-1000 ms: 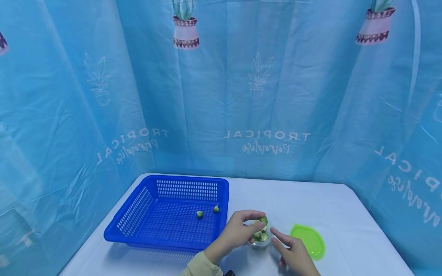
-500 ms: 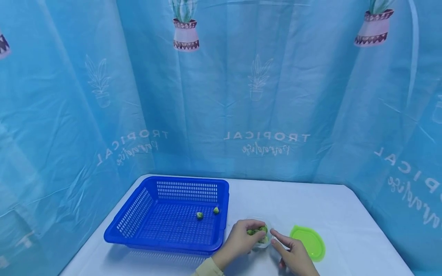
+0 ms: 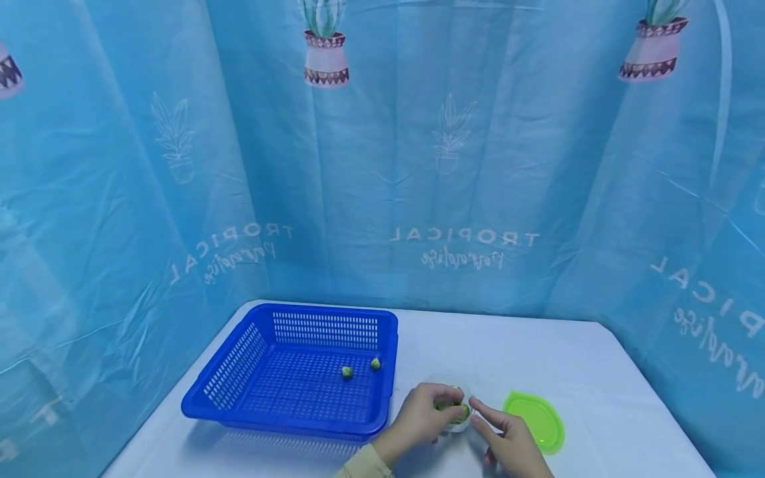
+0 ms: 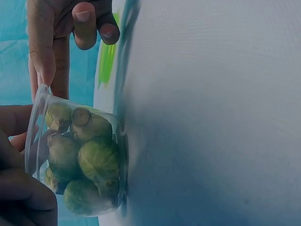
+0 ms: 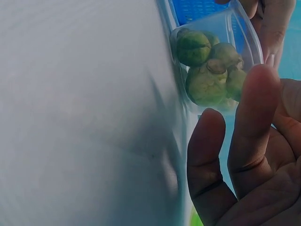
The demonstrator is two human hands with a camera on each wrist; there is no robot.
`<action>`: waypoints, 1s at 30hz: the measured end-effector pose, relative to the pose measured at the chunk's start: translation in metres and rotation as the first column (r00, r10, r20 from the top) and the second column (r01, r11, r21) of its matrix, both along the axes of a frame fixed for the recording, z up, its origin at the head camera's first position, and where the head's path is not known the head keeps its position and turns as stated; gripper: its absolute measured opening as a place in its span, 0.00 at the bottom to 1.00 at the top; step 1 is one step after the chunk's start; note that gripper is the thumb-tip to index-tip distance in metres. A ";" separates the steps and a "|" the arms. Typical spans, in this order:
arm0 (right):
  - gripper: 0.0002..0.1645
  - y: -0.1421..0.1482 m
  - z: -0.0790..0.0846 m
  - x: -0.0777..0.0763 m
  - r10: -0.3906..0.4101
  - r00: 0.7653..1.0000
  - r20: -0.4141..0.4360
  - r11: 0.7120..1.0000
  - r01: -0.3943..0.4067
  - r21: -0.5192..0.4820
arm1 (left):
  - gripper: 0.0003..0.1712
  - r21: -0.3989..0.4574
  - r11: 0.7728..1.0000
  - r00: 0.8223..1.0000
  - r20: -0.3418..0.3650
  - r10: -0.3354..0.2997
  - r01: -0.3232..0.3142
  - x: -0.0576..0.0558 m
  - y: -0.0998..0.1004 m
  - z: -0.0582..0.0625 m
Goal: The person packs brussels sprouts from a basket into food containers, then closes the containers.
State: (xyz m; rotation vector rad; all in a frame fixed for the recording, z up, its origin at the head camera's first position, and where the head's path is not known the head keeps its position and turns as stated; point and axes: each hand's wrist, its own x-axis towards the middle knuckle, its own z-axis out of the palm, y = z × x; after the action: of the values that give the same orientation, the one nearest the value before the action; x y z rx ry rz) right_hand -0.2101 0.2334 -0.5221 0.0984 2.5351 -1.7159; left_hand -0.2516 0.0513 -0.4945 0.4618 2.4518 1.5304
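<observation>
A small clear plastic container (image 3: 443, 378) stands on the white table, holding several Brussels sprouts (image 4: 99, 159). My left hand (image 3: 420, 417) reaches in over its rim from the left, thumb and fingers curled round a sprout (image 3: 463, 413) at the top. Part of that sprout is hidden by the fingers. From the right side, my right hand (image 3: 509, 439) holds the container's rim with thumb and index fingertips. Its other fingers curl loosely beside the wall, as the right wrist view shows.
A blue perforated basket (image 3: 281, 425) sits at the left, with one sprout (image 3: 347, 372) and another sprout (image 3: 375, 363) on its floor. Right of the container lies a bright green lid (image 3: 536, 421). A blue printed curtain (image 3: 382, 166) surrounds the table.
My left hand has lowered a Brussels sprout from above the container down among the others inside. The right hand keeps its place at the rim.
</observation>
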 end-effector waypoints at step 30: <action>0.37 -0.002 0.001 0.001 -0.034 0.999 -0.003 0.999 0.034 0.026 | 0.16 0.275 0.931 0.971 -0.036 -0.238 0.238 0.036 -0.027 0.056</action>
State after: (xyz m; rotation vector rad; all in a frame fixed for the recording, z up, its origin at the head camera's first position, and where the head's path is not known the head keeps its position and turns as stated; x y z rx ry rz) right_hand -0.2087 0.2313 -0.5208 0.1417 2.5721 -1.6964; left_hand -0.2153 0.0248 -0.4381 0.7797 2.0932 1.7702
